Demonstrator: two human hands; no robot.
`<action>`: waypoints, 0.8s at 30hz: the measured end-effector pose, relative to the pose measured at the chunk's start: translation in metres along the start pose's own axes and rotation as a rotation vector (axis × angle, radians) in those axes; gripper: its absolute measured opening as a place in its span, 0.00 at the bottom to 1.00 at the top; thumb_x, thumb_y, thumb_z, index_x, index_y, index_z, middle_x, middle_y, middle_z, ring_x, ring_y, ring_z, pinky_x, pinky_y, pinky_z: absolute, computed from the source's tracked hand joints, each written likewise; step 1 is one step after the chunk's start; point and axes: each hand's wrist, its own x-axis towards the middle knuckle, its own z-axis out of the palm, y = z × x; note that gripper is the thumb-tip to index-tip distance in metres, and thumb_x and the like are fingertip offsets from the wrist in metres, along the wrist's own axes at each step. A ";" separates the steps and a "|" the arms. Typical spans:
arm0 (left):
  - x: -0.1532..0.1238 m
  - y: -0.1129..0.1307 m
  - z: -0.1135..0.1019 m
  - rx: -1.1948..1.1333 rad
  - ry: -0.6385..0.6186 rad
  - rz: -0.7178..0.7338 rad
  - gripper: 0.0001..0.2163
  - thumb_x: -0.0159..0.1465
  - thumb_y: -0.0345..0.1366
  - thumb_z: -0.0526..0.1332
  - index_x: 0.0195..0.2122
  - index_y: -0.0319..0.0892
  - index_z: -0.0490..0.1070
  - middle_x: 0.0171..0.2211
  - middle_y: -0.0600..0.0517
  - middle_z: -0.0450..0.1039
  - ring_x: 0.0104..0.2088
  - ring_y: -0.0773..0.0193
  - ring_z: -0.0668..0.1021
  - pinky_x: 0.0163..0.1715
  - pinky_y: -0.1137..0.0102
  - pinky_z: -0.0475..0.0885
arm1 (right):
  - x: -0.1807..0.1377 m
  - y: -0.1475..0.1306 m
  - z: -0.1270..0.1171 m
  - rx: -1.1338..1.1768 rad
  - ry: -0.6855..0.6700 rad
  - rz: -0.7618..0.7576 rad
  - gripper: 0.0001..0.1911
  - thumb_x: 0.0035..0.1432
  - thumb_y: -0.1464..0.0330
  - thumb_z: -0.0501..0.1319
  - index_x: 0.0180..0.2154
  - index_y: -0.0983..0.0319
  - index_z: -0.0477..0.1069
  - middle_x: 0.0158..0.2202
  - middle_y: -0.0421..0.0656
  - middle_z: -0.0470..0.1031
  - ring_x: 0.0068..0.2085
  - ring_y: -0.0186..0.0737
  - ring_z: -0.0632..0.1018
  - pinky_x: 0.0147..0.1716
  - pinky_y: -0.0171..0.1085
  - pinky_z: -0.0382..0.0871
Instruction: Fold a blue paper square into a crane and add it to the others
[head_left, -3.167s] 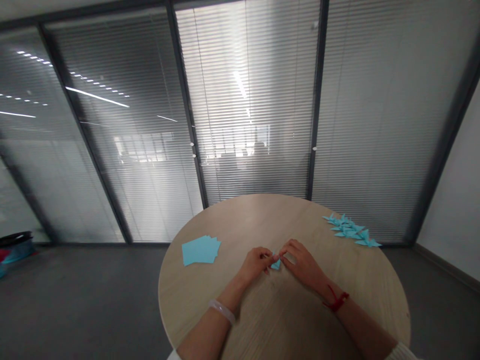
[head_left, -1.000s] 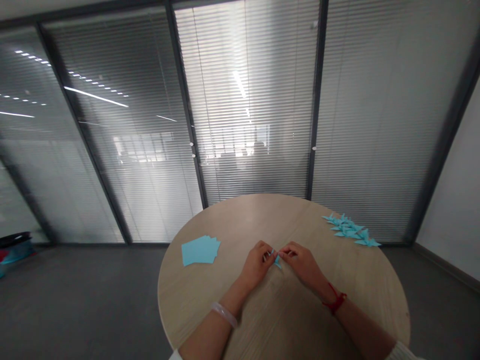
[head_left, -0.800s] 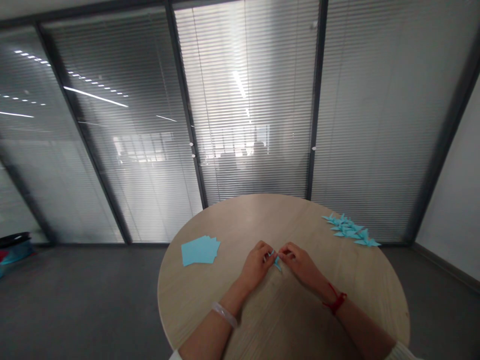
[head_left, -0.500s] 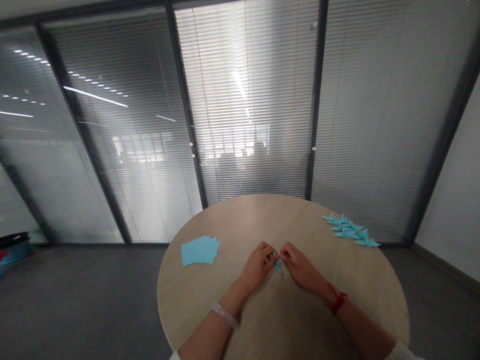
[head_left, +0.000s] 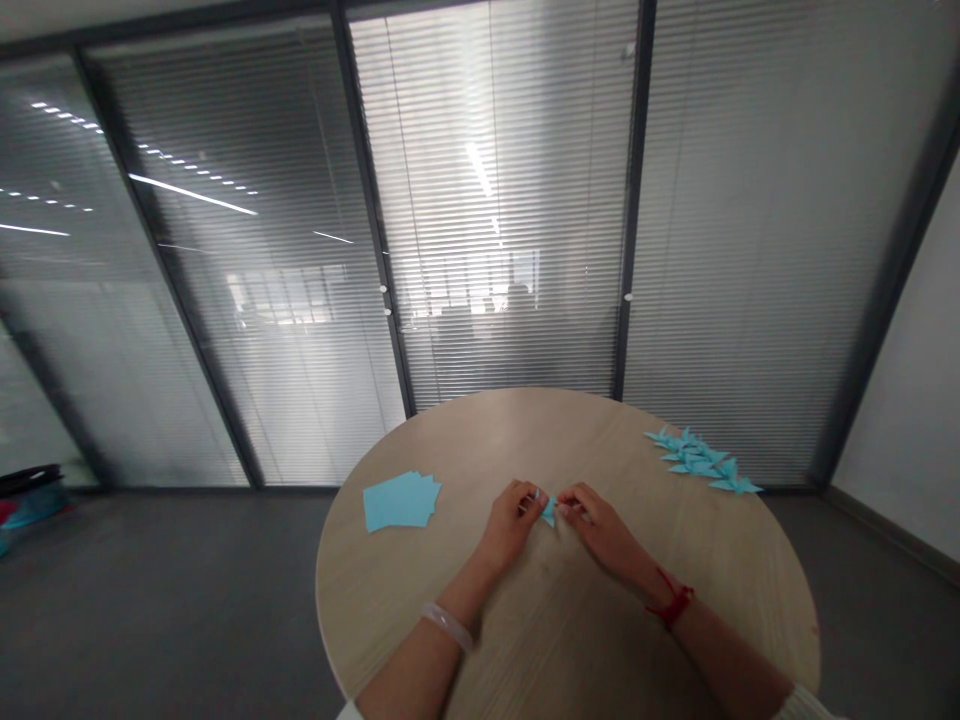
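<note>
Between my hands, over the middle of the round table, is a small piece of folded blue paper. My left hand pinches its left side, with thumb and fingers closed on it and partly covering it. From the right, my right hand grips the paper's right edge between thumb and forefinger. The fingers hide much of the folded shape. A pale bracelet circles my left wrist, and a red cord bracelet is on my right.
A fanned stack of flat blue paper sheets lies on the table's left side. Several folded blue paper cranes sit bunched near the right rear edge. Behind the table stands a glass partition with blinds.
The folded paper has turned and shifted slightly left between my fingers. My left hand has moved a little left, and the fingers of my right hand have changed their pinch.
</note>
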 end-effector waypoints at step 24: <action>-0.002 0.006 -0.001 -0.064 -0.096 -0.054 0.16 0.61 0.46 0.55 0.26 0.39 0.70 0.23 0.54 0.64 0.26 0.67 0.66 0.28 0.73 0.60 | -0.005 -0.001 0.001 -0.260 -0.005 -0.188 0.11 0.66 0.66 0.48 0.35 0.61 0.66 0.34 0.44 0.69 0.38 0.40 0.70 0.41 0.40 0.65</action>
